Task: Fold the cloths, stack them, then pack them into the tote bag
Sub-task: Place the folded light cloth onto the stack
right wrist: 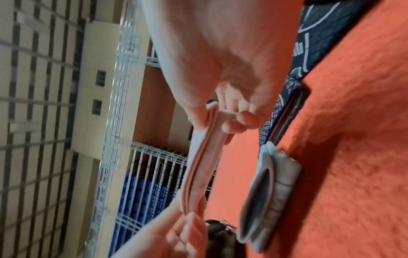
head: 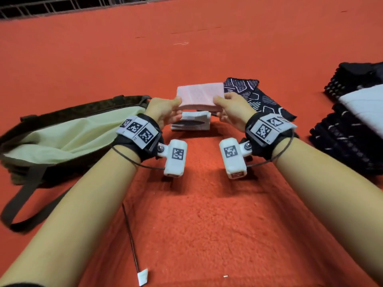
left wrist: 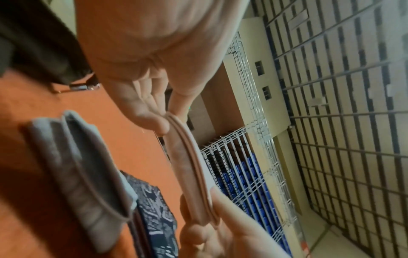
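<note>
A folded pink cloth [head: 200, 96] hangs level in the air between my two hands. My left hand [head: 165, 109] pinches its left end and my right hand [head: 229, 107] pinches its right end, thumbs on top. The wrist views show the pink cloth [left wrist: 187, 167] [right wrist: 202, 167] edge-on, thumb and fingers clamped on each end. Just below it a folded white cloth [head: 191, 122] [left wrist: 75, 167] [right wrist: 269, 188] lies on the red carpet. A dark tote bag [head: 51, 146] with a pale green lining lies open at the left.
A dark patterned cloth [head: 261, 98] lies flat behind and right of the white one. At the far right stand stacks of dark cloths [head: 350, 139] with a white cloth [head: 364, 102] on top. A thin cable [head: 130, 237] trails on the carpet near me.
</note>
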A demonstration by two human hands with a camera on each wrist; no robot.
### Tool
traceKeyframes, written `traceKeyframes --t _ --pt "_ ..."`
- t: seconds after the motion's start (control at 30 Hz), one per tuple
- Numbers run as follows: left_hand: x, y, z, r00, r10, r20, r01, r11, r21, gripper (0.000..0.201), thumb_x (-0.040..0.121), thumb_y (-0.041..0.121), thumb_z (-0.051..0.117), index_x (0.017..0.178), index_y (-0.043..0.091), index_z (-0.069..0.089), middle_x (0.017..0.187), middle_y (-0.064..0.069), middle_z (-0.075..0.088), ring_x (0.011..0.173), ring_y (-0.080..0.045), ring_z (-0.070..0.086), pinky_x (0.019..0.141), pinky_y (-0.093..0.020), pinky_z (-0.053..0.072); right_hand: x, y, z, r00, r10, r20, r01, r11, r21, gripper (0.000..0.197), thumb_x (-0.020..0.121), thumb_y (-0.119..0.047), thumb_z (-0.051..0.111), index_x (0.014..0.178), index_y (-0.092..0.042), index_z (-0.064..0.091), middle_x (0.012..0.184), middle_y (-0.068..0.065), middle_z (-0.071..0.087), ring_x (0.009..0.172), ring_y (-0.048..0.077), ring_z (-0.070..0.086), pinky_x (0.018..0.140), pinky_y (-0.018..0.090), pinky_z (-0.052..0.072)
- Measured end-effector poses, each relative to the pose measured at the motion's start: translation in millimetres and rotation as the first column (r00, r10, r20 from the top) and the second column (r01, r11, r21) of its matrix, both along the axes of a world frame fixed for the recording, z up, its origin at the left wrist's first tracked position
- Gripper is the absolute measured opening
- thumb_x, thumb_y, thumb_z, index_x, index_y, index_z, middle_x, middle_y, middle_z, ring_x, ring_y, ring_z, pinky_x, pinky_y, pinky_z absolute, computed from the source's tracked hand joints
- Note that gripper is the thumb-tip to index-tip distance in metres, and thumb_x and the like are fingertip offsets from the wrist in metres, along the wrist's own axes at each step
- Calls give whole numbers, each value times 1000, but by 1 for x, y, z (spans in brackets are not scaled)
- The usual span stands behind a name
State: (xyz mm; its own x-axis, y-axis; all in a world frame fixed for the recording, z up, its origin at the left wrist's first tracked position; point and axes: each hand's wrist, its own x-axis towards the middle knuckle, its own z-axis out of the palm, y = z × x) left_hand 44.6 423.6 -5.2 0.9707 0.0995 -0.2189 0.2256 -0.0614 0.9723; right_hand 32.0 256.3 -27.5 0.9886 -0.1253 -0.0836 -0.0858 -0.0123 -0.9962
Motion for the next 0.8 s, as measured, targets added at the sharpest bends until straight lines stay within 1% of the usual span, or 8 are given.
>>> traceKeyframes --t 0.1,0.17,0.33,0.47,0.57,0.7,0.77,0.8 --pt "12 6 -12 1000 12 19 -14 996 87 26 94 14 56 70 9 47 66 -5 47 56 -12 49 38 -15 47 19 13 -14 998 -51 -21 46 982 -183 25 89 -21 56 110 -8 50 70 1 53 32 3 45 30 15 31" --pt "18 11 -20 999 16 30 -21 986 164 26 94 11 55 68 10 48 65 -7 48 56 -14 49 38 -16 47 28 21 -24 998 -62 -30 50 953 -298 26 87 -25 57 109 -11 52 79 5 59 46 11 51 32 17 33" --pt "34 26 -39 998 2 64 -33 875 483 16 84 14 63 71 20 55 92 -20 66 85 -32 64 80 -39 56 33 32 -38 996 -35 -88 -20 831 -556 47 91 -30 51 130 -4 46 129 16 55 118 32 52 90 32 42" --pt "30 26 -40 996 -88 12 71 875 478 10 88 11 56 98 13 57 65 -7 51 48 -16 51 45 -26 50 34 29 -41 981 57 -188 -161 776 -610 53 93 -33 43 138 -5 38 135 18 50 122 32 49 101 32 39" --pt "28 26 -41 992 -121 -46 129 883 452 13 89 8 56 100 13 50 64 -6 45 37 -10 49 41 -23 51 34 24 -41 961 85 -263 -244 710 -660 57 95 -35 37 142 -3 31 141 20 43 128 33 44 106 34 35" --pt "26 26 -41 987 -155 -45 157 851 502 33 88 7 54 120 12 47 78 -8 54 57 -20 57 53 -30 55 29 20 -37 961 72 -268 -256 608 -752 65 96 -35 37 150 -18 6 150 20 22 136 38 25 112 39 21" --pt "30 25 -38 976 -215 -36 182 716 674 53 88 9 52 139 12 37 116 -15 55 98 -32 60 85 -36 50 27 20 -34 966 150 -209 -257 565 -784 66 96 -29 37 150 -26 0 150 16 15 137 38 19 113 37 15" --pt "32 22 -36 969 -246 -30 183 628 756 61 88 11 51 145 11 27 138 -18 40 124 -33 46 103 -36 39 28 20 -32 957 200 -212 -287 528 -800 63 97 -27 35 151 -26 1 153 13 10 138 38 15 114 36 12"
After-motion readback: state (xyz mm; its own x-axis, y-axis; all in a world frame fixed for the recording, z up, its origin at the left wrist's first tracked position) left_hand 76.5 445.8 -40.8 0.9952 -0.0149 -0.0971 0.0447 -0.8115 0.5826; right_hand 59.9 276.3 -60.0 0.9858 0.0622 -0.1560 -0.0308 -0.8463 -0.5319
